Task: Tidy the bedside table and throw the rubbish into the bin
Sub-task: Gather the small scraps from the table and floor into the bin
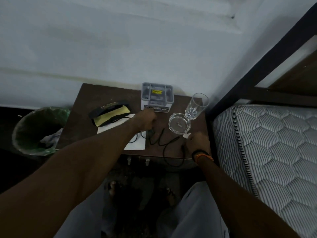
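We count one bedside table [82, 107], dark brown, standing against a pale wall [103, 40]. On it we see one grey organiser box [157, 97] at the back, one drinking glass [197, 105] to its right, and one clear glass ashtray [179, 123] touching the foot of that glass. One open black spectacle case [109, 112] with a yellow cloth inside lies left of the box. Two white sheets of paper [137, 146] lie under our left arm, one pair of spectacles [135, 136] rests on them, and one black cable [161, 140] snakes across the front and hangs over the edge.

One bin [36, 130] with a green liner stands on the floor just left of the table, with crumpled rubbish in the bottom.

Our left hand [145, 121] reaches across to the centre of the table, curled into a fist just in front of the box; whether it grips anything we cannot tell. Our right hand [198, 142], a band on its wrist, sits at the front right corner with fingers pinched on one small white scrap [187, 135] beside the ashtray.

One striped mattress [265, 143] lies to the right in a dark bed frame [253, 66].
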